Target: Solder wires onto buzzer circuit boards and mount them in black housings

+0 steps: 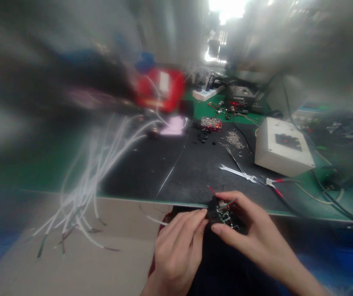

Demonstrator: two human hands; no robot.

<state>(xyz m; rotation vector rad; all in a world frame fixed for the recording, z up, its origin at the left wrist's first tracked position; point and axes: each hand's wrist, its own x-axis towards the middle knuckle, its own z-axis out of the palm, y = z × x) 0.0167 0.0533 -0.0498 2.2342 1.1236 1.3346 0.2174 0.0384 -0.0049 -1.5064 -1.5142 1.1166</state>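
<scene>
Black module (221, 214) — right hand (253, 230) cupping, left hand (179, 246) pinching

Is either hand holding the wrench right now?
No, the wrench lies on the black mat, while the left hand and right hand grip a small black part.

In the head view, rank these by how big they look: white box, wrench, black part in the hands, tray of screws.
1. white box
2. wrench and black part: look alike, and the part is nearer the camera, so they are unranked
3. tray of screws
</scene>
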